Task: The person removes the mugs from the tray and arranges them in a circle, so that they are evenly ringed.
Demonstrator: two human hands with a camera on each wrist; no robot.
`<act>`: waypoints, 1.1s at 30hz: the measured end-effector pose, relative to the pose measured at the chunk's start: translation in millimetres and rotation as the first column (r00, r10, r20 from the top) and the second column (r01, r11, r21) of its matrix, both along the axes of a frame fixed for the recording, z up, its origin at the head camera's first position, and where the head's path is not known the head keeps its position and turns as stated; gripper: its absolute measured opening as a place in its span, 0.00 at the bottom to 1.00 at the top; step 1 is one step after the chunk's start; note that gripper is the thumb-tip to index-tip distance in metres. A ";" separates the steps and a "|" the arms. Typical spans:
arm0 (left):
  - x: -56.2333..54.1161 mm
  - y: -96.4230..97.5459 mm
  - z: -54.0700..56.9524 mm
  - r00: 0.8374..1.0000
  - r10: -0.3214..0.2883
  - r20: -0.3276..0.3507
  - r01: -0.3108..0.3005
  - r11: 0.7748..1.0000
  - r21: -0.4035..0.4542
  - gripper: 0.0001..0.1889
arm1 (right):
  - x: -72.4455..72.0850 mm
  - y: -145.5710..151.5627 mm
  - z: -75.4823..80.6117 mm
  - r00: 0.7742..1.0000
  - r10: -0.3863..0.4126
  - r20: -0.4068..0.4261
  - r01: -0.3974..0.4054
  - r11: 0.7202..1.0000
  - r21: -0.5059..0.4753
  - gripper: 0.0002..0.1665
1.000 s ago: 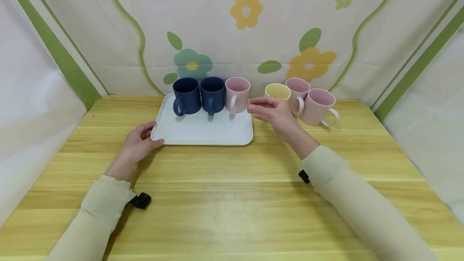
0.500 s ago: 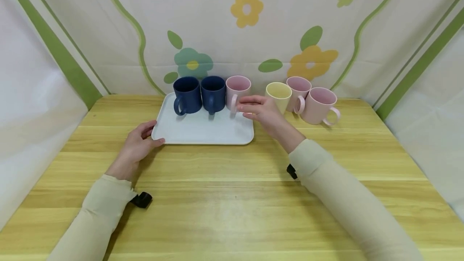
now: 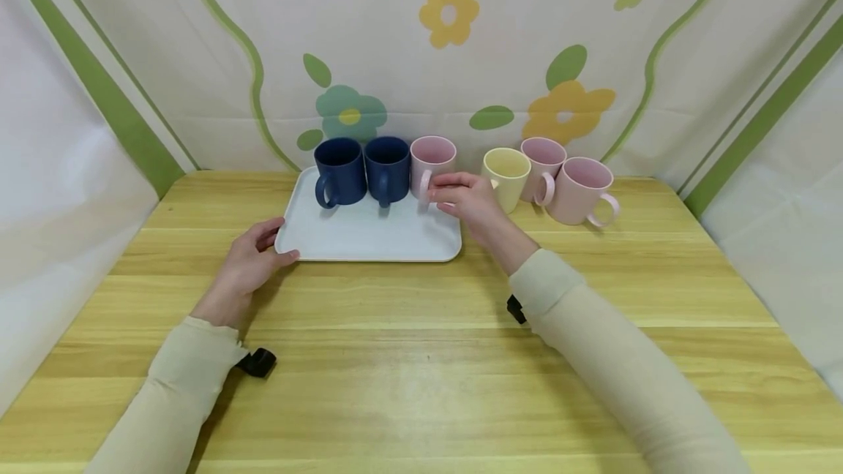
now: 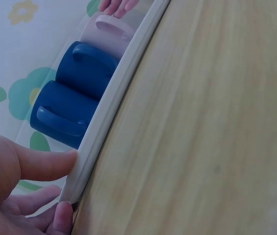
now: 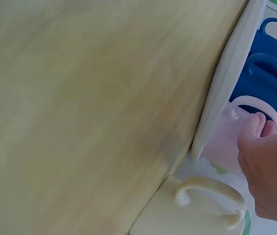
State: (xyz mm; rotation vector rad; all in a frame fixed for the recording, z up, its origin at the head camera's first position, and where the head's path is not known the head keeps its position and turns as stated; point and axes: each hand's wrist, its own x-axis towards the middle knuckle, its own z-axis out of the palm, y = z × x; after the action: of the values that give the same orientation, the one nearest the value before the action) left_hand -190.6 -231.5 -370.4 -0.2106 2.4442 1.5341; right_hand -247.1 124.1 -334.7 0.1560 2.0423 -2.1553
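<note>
My left hand [image 3: 250,258] holds the front left corner of a white tray [image 3: 356,243], with the thumb along its rim and fingertips at the lower edge in the left wrist view. On the tray, two navy mugs [image 3: 340,174] and a pink mug [image 3: 443,156] stand upright in a row at the back. My right hand [image 3: 477,207] reaches over the tray's right side. Its fairly straight fingers [image 5: 260,128] are right at the pink mug's handle [image 4: 110,23], which faces the front. The right wrist view shows the fingertips overlapping that handle.
Off the tray to the right stand a pale yellow mug [image 3: 510,174] and two more pink mugs [image 3: 579,192], close together on the wooden table [image 3: 421,371]. A flower-printed white curtain [image 3: 395,35] hangs right behind the mugs.
My right hand has moved left from beside the yellow mug to the handle of the pink mug on the tray. The left hand, tray and mugs keep their places.
</note>
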 end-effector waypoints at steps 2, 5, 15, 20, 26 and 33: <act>0.0 0.0 0.4 1.000 0.004 0.003 -0.004 1.000 0.002 0.44 | -0.9 -0.9 -0.3 1.000 0.009 0.014 -0.009 1.000 -0.004 0.23; -0.1 0.0 0.7 1.000 0.007 0.009 -0.007 1.000 0.007 0.44 | -2.7 -1.2 -1.4 0.999 0.031 0.043 -0.031 0.999 -0.008 0.24; -0.7 -0.1 -0.5 1.000 0.012 0.009 -0.012 1.000 0.003 0.43 | -12.9 -3.9 -6.7 0.989 0.073 0.126 -0.064 0.995 -0.071 0.27; -1.1 0.4 -0.9 1.000 0.013 0.006 -0.013 1.000 0.000 0.44 | -15.3 -6.6 -7.5 0.988 0.090 0.129 -0.081 0.994 -0.073 0.27; 0.0 0.2 -0.5 1.000 0.001 -0.007 -0.001 1.000 -0.014 0.43 | -19.0 -13.1 -8.5 0.986 0.102 0.132 -0.087 0.990 -0.111 0.24; 0.5 -0.8 -1.5 1.000 -0.002 -0.019 0.001 1.000 -0.022 0.43 | -23.9 -24.8 -10.3 0.986 0.095 0.136 -0.074 0.986 -0.150 0.25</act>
State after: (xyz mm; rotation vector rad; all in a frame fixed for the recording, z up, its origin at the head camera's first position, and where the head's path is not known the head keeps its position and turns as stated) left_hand -190.1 -232.3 -371.9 -0.1994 2.4762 1.5153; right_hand -271.1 99.3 -345.0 0.1952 1.7762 -2.1632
